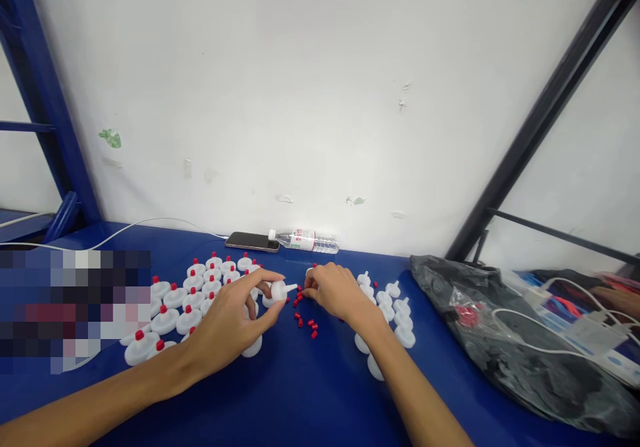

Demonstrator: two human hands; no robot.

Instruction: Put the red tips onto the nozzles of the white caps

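My left hand [235, 317] pinches a white nozzle lid [279, 291] between thumb and fingers, its bare narrow spout pointing right. My right hand [337, 290] is closed, with fingertips together at the upper end of the loose red caps [311, 324]; what it grips, if anything, is hidden. Left of and partly behind my left hand stand many white lids with red caps [173, 296] on their spouts. To the right of my right hand are several white lids with bare spouts [405, 334], some partly covered by my forearm.
On the blue table [310, 394], a phone [253, 241] and a clear water bottle [325, 242] lie by the wall. A black plastic bag [450, 300] spreads at right, with a small clear bag [469, 314] holding red bits. Beyond it are white cables and a power strip [575, 334].
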